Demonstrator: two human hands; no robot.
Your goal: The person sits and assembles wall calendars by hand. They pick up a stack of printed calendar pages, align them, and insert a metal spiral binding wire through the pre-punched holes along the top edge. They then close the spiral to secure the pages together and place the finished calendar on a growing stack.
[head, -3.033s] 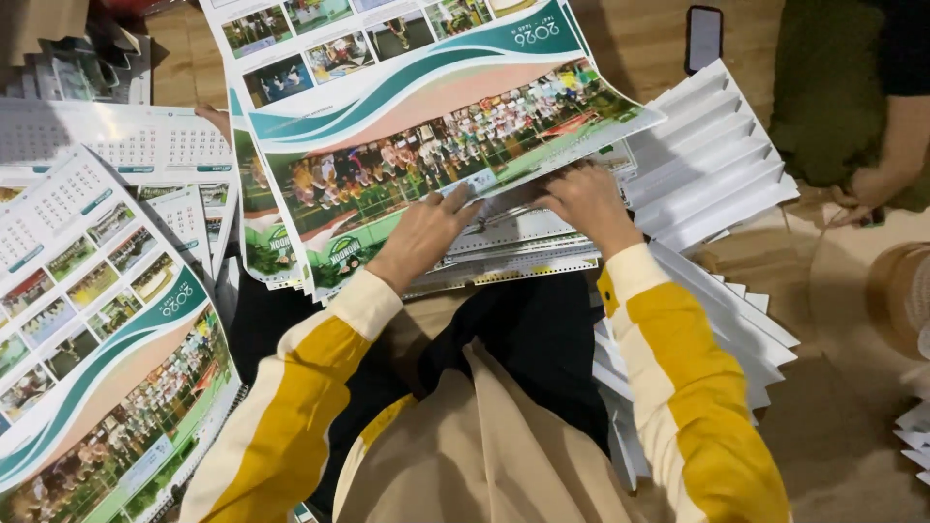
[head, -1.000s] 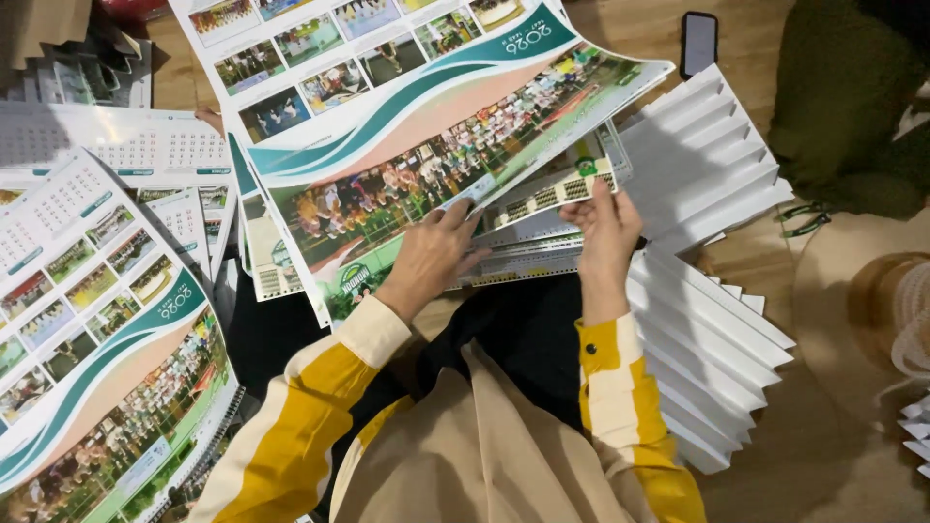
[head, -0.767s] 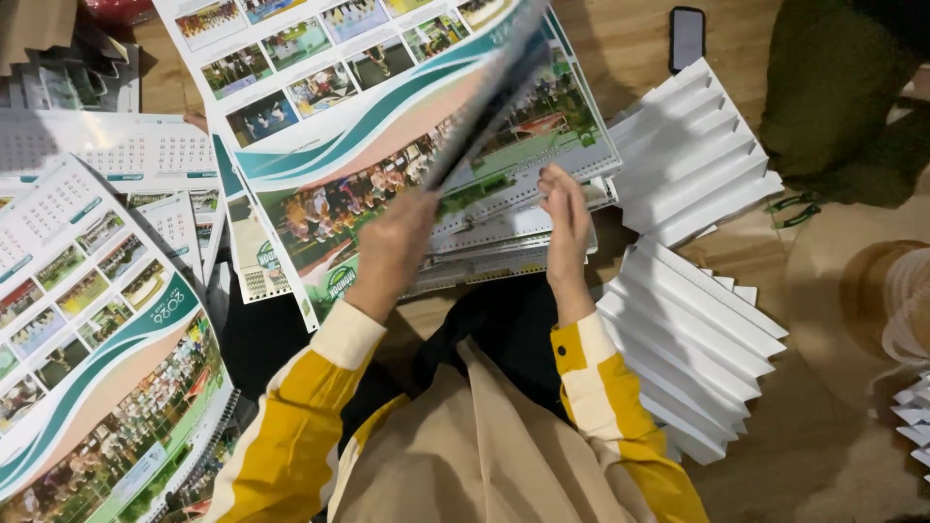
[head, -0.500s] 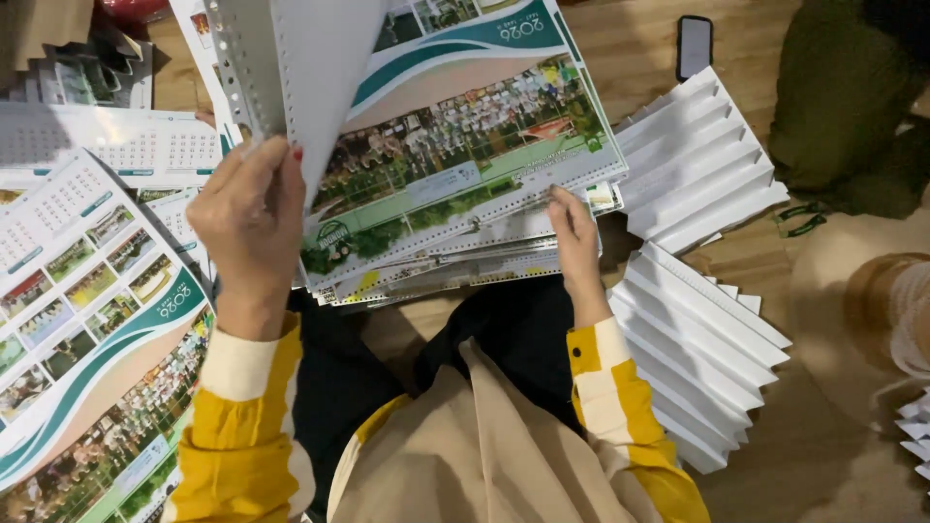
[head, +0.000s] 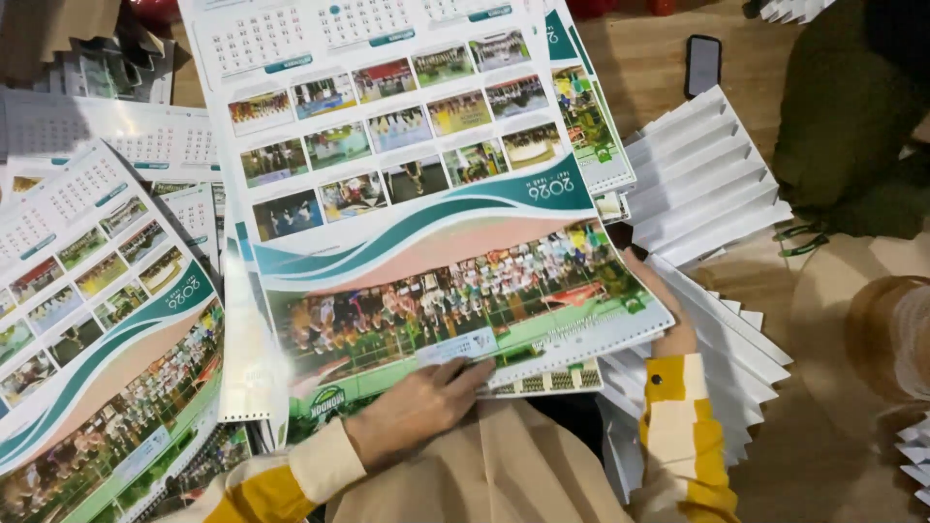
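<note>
The right hand (head: 668,324) lies mostly hidden under the top calendar sheet (head: 417,203), its fingers unseen.

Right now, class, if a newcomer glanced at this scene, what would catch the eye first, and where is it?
The big calendar sheet fills the centre, with its grid of small photos and a wide group photo below. The left hand rests flat on its lower edge; the right hand grips its right edge. Fanned white paper stacks lie to the right.
</note>
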